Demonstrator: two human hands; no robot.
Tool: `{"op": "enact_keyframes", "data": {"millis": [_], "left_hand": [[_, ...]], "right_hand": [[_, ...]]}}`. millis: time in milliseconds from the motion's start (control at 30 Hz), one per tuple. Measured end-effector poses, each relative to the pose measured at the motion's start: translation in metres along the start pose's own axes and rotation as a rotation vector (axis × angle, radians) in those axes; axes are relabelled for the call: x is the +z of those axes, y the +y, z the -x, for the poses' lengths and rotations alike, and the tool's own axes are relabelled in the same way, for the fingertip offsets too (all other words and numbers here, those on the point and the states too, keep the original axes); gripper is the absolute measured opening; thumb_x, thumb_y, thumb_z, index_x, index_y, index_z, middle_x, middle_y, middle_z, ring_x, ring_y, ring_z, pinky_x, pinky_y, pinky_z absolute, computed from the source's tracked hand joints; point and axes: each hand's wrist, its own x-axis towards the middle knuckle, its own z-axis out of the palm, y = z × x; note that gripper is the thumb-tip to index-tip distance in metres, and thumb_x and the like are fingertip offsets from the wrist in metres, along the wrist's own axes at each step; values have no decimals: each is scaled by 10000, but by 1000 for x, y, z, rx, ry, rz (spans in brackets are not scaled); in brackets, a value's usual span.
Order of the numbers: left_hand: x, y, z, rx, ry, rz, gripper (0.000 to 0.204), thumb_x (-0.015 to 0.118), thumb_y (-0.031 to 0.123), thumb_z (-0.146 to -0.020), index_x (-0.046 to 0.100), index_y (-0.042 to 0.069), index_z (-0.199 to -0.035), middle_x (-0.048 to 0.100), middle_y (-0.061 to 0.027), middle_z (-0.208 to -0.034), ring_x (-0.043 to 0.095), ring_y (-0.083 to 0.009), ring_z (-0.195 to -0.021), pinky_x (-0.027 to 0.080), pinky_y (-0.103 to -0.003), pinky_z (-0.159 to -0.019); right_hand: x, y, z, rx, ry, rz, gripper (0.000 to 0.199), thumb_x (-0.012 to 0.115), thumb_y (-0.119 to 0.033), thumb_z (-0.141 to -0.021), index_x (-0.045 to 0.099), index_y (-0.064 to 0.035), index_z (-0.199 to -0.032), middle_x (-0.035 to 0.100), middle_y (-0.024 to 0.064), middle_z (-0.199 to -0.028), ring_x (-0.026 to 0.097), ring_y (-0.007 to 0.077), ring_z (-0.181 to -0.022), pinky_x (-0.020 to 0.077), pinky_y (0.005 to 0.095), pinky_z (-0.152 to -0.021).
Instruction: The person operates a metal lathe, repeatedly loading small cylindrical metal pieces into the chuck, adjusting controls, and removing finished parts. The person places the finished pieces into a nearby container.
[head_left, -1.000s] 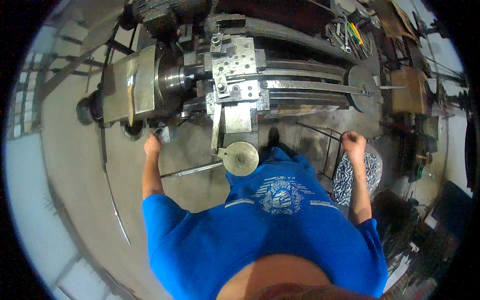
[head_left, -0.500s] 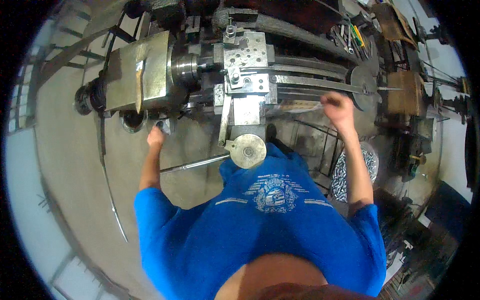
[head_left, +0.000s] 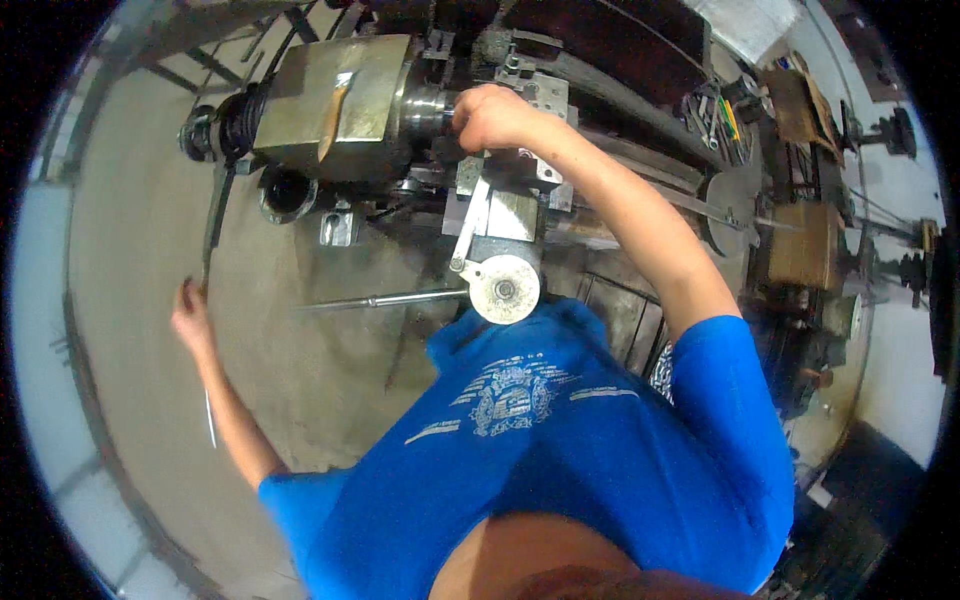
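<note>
My right hand (head_left: 492, 118) is closed at the front of the lathe's bright spindle nose (head_left: 428, 112). Its fingers are curled in front of the tool slide, and whatever they hold is hidden. Out to the left, my left hand (head_left: 190, 318) has its fingers curled at a long dark lever (head_left: 214, 235), which hangs down from the headstock's left end; the grip is partly blurred. Below my right arm lies the cross slide (head_left: 512, 215), with a round pale handwheel plate (head_left: 504, 290) close to my shirt. A metal bar (head_left: 390, 299) reaches left from that plate.
A wooden-handled brush (head_left: 334, 125) lies on the headstock cover (head_left: 375, 65). Beneath the headstock are a round cup-like part (head_left: 288, 195) and a small metal block (head_left: 339, 228). Wrenches and other tools (head_left: 712, 120) lie at the back right, near another machine (head_left: 805, 243).
My right hand has moved left from the bed's right side to the spindle nose. My left hand has left the small block below the headstock and moved out left to the lever. The view has shifted.
</note>
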Motion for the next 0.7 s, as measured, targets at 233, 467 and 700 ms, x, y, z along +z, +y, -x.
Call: {"op": "enact_keyframes", "data": {"millis": [233,467,700], "left_hand": [[-47,-146,111,-428,85,-451,606,231,538,-831,632,84,-827,590,-128,-669,573,-262,-620,419,-390,-625],[-25,-41,179,-619,215,-383,543,291,494,-835,629,81,-741,607,-99,-691,570,-289,-664,411,-400,-621],[23,31,238,-775,362,-548,572,274,516,-827,637,78,-767,619,-98,-733,575,-296,-702,418,-399,-650]], "right_hand": [[16,13,-20,-114,15,99,272,540,-151,-532,648,-57,-764,604,161,-751,584,297,-726,467,340,-683],[33,32,-43,-457,146,159,216,569,-228,-503,573,-20,-559,567,169,-645,575,316,-684,471,361,-639],[25,21,-35,-570,161,95,146,557,-192,-510,564,-48,-537,562,126,-599,562,301,-617,455,351,-550]]}}
